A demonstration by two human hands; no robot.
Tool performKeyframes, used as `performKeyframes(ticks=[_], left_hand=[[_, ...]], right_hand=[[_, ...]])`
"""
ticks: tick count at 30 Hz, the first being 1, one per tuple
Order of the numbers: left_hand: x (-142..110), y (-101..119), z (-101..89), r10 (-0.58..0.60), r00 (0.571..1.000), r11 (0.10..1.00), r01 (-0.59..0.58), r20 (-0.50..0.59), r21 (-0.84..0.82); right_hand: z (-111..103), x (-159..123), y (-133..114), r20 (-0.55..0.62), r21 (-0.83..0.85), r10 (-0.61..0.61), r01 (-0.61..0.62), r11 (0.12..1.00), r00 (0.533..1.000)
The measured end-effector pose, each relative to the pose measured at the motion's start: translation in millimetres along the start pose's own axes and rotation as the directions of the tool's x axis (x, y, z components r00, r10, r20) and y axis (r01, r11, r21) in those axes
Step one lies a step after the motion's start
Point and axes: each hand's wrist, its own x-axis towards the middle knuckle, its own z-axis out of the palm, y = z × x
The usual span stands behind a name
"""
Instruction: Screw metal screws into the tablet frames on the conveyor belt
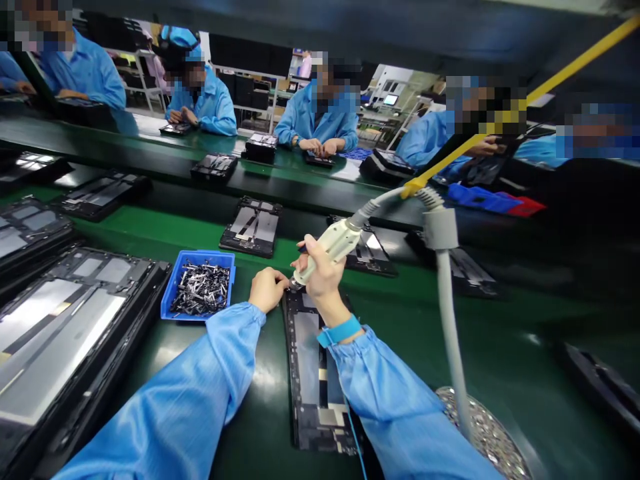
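My right hand is wrapped round a cream electric screwdriver, its tip pointing down at the top edge of a black device frame lying in front of me. My left hand is curled, fingers pinched right at the screwdriver tip on the frame's top left corner. What it pinches is too small to see. A blue wrist strap sits on my right wrist. Both sleeves are light blue.
A blue bin of small metal parts stands left of my hands. Stacked black frames lie at far left. A grey hose hangs to the right above a dish of screws. More frames ride the green conveyor; several workers in blue sit opposite.
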Motion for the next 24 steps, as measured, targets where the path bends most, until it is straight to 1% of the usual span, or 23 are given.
performKeyframes(ticks=[5, 12, 18, 20, 21, 24], left_hand=[[-2, 1, 0.9, -0.009, 1.0, 1.0, 0.009, 0.001, 0.002], [-2, 2, 0.0, -0.023, 1.0, 1.0, 0.023, 0.002, -0.002], [-4, 1, -0.2, -0.026, 1.0, 1.0, 0.026, -0.015, -0.002], [-3, 1, 0.7, -0.028, 0.999, 1.0, 0.028, -0.023, -0.001], [-2, 0, 0.9, -0.03, 0.999, 1.0, 0.03, -0.03, -0.001], [-3, 2, -1.4, -0.039, 0.997, 0.999, 0.039, -0.064, 0.0]], right_hand=[[-3, 0, 10, 0.015, -0.036, 0.003, -0.002, 0.999, 1.0], [0, -3, 11, 0.062, -0.075, -0.009, 0.013, 0.997, 0.998], [3, -6, 14, 0.038, -0.063, 0.0, 0.002, 0.998, 0.999], [4, -5, 7, 0.007, -0.028, -0.009, 0.009, 1.0, 1.0], [4, -5, -1, -0.015, 0.009, -0.029, 0.029, 1.0, 0.999], [-3, -7, -41, -0.071, 0.165, -0.14, 0.15, 0.975, 0.988]])
